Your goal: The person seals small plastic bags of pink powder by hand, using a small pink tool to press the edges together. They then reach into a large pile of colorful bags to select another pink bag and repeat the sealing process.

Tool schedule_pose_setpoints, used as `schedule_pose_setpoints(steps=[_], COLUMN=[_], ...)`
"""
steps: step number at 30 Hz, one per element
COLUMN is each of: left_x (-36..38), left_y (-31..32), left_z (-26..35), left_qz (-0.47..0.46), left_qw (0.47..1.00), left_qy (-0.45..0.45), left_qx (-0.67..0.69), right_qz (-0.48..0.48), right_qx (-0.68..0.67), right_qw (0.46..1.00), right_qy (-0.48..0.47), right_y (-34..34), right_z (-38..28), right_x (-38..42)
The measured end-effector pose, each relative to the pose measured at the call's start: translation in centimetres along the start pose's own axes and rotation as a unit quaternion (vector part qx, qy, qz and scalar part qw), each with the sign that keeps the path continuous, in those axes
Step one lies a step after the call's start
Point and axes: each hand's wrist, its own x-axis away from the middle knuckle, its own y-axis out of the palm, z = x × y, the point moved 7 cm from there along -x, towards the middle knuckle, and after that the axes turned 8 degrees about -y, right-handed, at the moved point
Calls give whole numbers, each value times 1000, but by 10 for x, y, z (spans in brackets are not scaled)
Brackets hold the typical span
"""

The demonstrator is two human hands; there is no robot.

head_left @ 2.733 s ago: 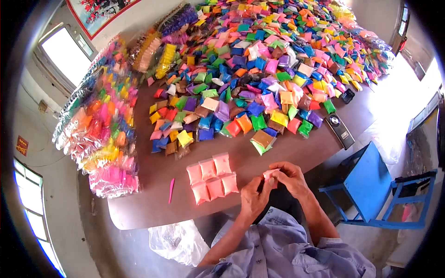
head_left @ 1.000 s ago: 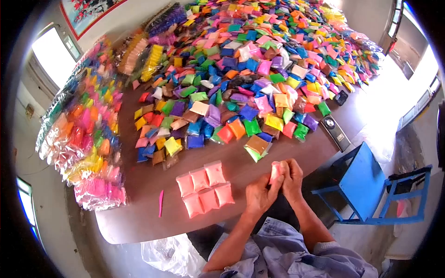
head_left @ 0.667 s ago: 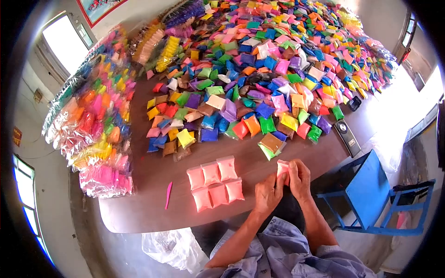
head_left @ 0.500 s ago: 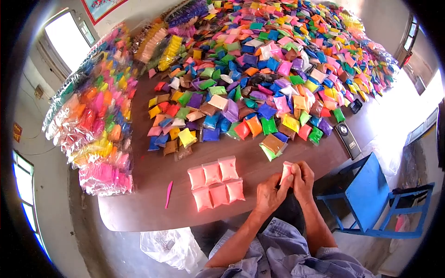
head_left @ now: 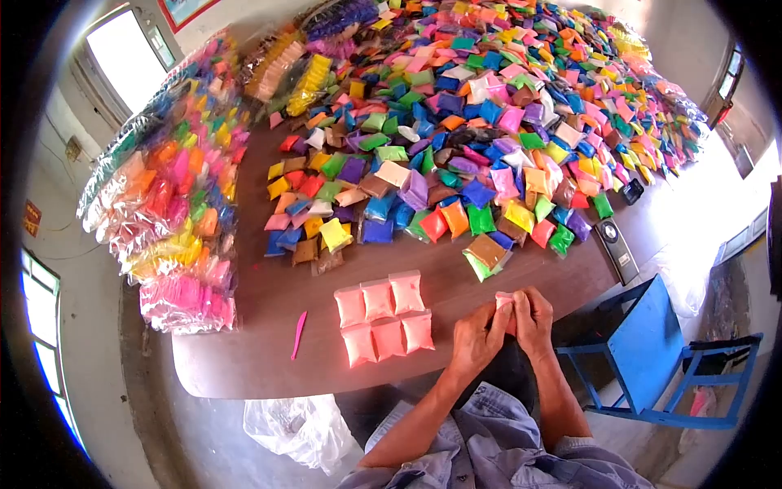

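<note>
Left of the hands, six pink packets (head_left: 383, 317) lie in two rows on the table (head_left: 269, 293). The left hand (head_left: 475, 341) and right hand (head_left: 533, 321) pinch one small pink packet (head_left: 504, 301) between closed fingertips, just right of those rows.

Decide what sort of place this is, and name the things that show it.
Probably a small packing workshop: a long table heaped with hundreds of small coloured packets, bundled clear bags of them alongside, and six pink packets laid in rows.
</note>
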Motion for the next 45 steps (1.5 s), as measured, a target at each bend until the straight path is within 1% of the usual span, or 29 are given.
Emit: schedule_pose_setpoints(steps=[1, 2, 3, 5, 6, 7, 9, 11, 14, 16, 18, 20, 21, 22, 23, 24, 25, 27, 29, 30, 32, 34, 35, 36, 37, 38, 40, 41, 45], left_x=[-1, -2, -2, -2, -2, -1, -2, -1, -1, 0, -1, -3, -3, -2, -2, -2, -2, -2, 0, 0, 1, 0, 0, -1, -1, -2, -1, 0, 0], left_y=[2, 5, 4, 3, 4, 5, 4, 3, 1, 2, 3, 5, 4, 7, 10, 9, 10, 13, 10, 8, 5, 5, 4, 3, 6, 10, 12, 14, 15], left_z=[2, 3, 6, 3, 0, -3, -11, -13, -12, -17, -14, -8, -3, -1, 0, -1, -3, -11, -9, -9, -9, -8, -6, -4, -4, -5, -5, -6, -10], left_qz=[-36, -72, -72, -58, -58, -43, -27, -24, 0, -3, -5, -21, -21, -53, -86, -86, -90, -93, -28, -28, -27, -14, -1, -2, -32, -61, -74, -88, -86], left_qw=[999, 997, 997, 995, 995, 997, 998, 999, 1000, 1000, 999, 1000, 1000, 998, 995, 995, 995, 994, 998, 998, 998, 999, 1000, 1000, 999, 998, 996, 995, 994], left_qy=[-18, -35, -35, -75, -75, -63, -51, -17, -7, 1, 9, -16, -16, -32, -48, -48, -47, -47, 33, 33, 2, 6, 11, 11, -10, -31, -33, -35, -15], left_qx=[7, 14, 14, 12, 12, 25, 38, 15, 9, -11, -31, 6, 7, 15, 23, 23, -5, -33, -49, -49, -48, -37, -26, -26, -22, -18, -30, -42, -70], right_qz=[22, 21, 10, 0, -6, -12, -17, -21, -34, -26, -11, 3, 32, 61, 61, 63, 65, 57, 50, 35, 20, 7, 7, 29, 51, 51, 94, 95, 94], right_qx=[5, 5, -1, -6, 10, 25, 18, 13, 10, 16, 25, 34, 27, 20, 21, 6, -9, 6, 20, 12, 4, 3, 3, 15, 27, 27, -8, -8, -17], right_qw=[1000, 1000, 1000, 1000, 1000, 999, 999, 999, 999, 999, 999, 999, 999, 997, 997, 998, 998, 998, 998, 999, 1000, 1000, 1000, 999, 998, 998, 996, 995, 995], right_qy=[-8, -9, -2, 5, -20, -45, -44, -42, -33, -45, -40, -37, -34, -31, -31, -18, -6, -16, -27, -23, -19, -17, -17, -23, -29, -29, -3, -3, -12], right_y=[-3, -4, -4, -4, -4, -3, -3, -1, 4, 5, 0, -1, -4, -7, -7, -8, -8, -9, -7, -2, 1, 3, 4, 1, -2, -2, -7, -8, -7], right_z=[-4, -6, -7, -10, -16, -21, -23, -22, -20, -26, -15, -7, -5, -3, -3, -2, 0, -1, -5, -8, -10, -11, -11, -11, -11, -9, 0, 0, 4], right_x=[0, 0, 1, 2, 1, 0, 0, 1, 1, -1, 3, 4, 4, 5, 5, 5, 5, 4, 3, 2, 0, -2, -2, -1, 0, 1, 4, 4, 3])
